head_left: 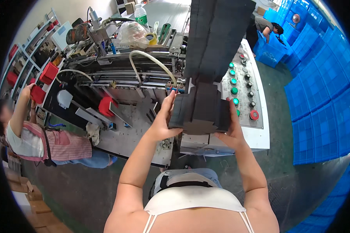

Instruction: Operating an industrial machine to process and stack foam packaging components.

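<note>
I hold a thick stack of flat black die-cut cardboard sheets between both hands, raised in front of me. My left hand presses against its left side, and my right hand clamps its right side. Just beyond the held stack, a much taller pile of the same black sheets rises from the grey machine. The held stack hides part of the machine's feed area.
A white control panel with green and red round buttons lies right of the stacks. A person in a striped apron stands at left near red bins. Blue crates line the right side, where another person bends over.
</note>
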A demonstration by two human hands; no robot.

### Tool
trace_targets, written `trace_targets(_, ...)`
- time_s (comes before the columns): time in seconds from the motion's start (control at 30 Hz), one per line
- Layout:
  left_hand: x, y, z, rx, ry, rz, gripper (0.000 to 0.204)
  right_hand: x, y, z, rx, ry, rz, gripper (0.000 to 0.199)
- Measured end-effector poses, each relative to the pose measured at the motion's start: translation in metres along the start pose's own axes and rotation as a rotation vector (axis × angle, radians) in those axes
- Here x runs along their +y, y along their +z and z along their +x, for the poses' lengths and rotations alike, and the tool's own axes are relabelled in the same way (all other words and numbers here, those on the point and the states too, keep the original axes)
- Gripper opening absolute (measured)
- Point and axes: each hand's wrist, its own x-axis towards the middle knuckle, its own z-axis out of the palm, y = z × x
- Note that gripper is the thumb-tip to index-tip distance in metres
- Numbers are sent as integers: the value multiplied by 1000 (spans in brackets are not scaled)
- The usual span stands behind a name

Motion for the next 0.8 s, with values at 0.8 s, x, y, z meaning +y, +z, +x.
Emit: trace_targets(0.8, 2, -29, -14, 48, 181, -4, 106, 7, 76, -10, 340, -115, -613, 102)
